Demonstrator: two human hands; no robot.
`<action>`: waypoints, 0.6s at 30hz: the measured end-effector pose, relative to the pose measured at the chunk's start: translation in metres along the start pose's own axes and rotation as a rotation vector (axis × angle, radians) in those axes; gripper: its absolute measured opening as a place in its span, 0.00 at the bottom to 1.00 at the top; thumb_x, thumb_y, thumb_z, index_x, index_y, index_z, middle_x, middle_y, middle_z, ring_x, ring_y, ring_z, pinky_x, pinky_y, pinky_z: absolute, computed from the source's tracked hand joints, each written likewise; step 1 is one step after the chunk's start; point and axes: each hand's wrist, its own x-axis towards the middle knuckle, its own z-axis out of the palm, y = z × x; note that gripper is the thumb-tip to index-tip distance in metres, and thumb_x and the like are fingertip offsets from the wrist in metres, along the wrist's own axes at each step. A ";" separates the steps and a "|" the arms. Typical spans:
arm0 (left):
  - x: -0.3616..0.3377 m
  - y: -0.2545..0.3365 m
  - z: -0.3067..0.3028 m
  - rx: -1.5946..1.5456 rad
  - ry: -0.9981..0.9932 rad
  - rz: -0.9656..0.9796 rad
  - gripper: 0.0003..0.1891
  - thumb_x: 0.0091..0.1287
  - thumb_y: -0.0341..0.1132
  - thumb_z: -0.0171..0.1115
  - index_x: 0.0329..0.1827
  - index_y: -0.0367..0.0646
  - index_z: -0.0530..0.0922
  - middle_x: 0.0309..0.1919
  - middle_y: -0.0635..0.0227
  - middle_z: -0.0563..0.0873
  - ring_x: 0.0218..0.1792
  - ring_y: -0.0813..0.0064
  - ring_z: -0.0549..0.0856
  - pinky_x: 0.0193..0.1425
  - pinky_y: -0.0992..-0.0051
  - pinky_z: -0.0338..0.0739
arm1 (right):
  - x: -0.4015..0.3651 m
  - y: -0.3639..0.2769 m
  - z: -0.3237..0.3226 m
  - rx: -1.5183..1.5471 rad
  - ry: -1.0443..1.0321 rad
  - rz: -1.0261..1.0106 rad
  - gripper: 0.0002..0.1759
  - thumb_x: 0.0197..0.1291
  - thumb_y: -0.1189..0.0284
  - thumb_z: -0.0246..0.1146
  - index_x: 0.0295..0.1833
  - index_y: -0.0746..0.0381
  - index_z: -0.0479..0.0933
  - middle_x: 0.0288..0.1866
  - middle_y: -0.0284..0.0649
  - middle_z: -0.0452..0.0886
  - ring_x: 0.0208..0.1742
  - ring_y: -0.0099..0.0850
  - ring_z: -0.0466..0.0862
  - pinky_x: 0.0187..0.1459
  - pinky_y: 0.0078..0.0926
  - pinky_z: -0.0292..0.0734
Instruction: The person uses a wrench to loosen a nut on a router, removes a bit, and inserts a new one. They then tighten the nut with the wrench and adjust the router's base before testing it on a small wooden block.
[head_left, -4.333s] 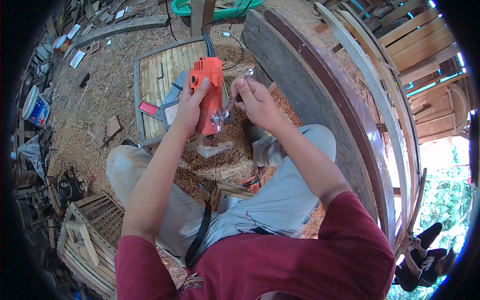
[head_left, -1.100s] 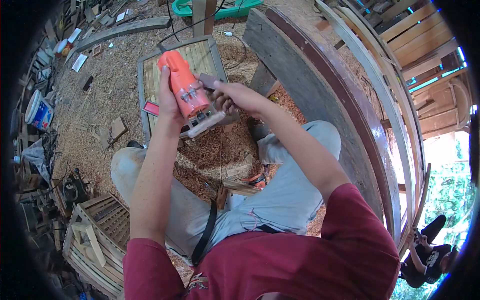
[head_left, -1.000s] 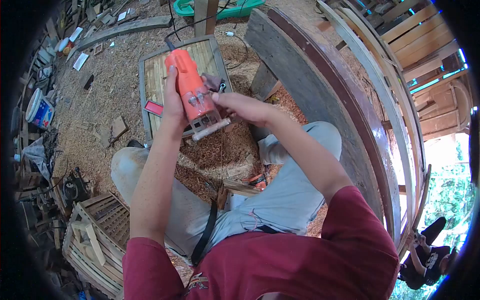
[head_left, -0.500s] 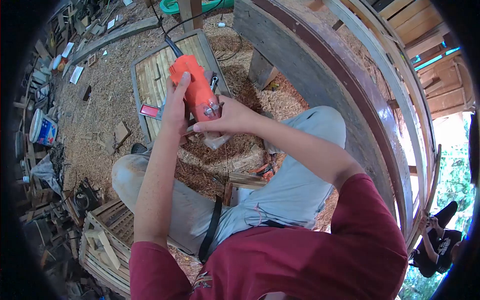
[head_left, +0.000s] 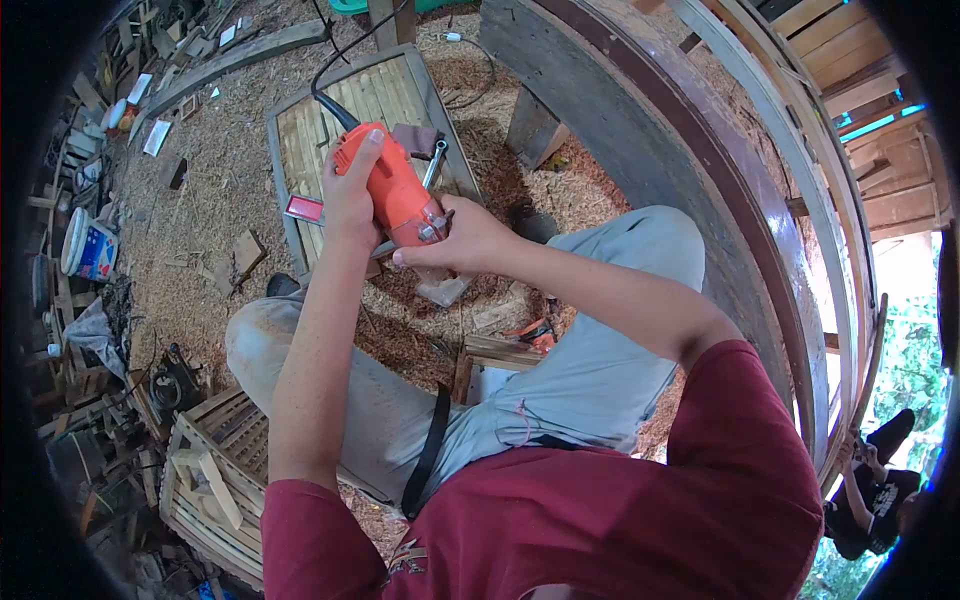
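Note:
An orange corded trim router is held tilted above my lap, its black cord running up and away. My left hand wraps round the motor body's left side, thumb along the top. My right hand grips the lower end beside the metal clamp fittings. A clear plastic part shows below that hand. Just beyond the router, a wrench and a dark brown block lie on a slatted wooden panel. A red-and-white box sits at the panel's left edge.
Wood shavings cover the ground. A long curved timber runs along the right. A white bucket and scrap wood lie left. An orange-and-black tool rests between my legs. Another person is at far right.
The view has shifted slightly. The router's lower end has swung a little to the right with my right hand, and more of the wrench and brown block now shows.

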 end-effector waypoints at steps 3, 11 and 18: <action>-0.001 -0.004 0.000 0.085 0.044 0.085 0.24 0.67 0.38 0.77 0.59 0.39 0.75 0.44 0.59 0.88 0.39 0.66 0.90 0.43 0.66 0.88 | 0.002 0.011 0.011 -0.107 0.085 0.009 0.44 0.45 0.49 0.86 0.57 0.68 0.77 0.42 0.41 0.87 0.39 0.27 0.87 0.42 0.28 0.85; -0.004 0.009 -0.003 0.028 -0.127 0.033 0.23 0.65 0.36 0.76 0.57 0.38 0.75 0.40 0.58 0.88 0.39 0.65 0.90 0.42 0.64 0.89 | -0.003 0.000 0.003 0.059 -0.037 -0.112 0.39 0.48 0.53 0.85 0.58 0.67 0.78 0.41 0.39 0.87 0.37 0.26 0.87 0.41 0.27 0.84; -0.011 0.010 -0.003 -0.009 -0.160 0.044 0.25 0.65 0.37 0.76 0.59 0.37 0.73 0.42 0.57 0.87 0.39 0.64 0.90 0.44 0.63 0.89 | -0.008 -0.003 0.002 0.060 -0.079 -0.064 0.39 0.50 0.55 0.85 0.59 0.67 0.77 0.43 0.38 0.87 0.36 0.24 0.86 0.40 0.26 0.84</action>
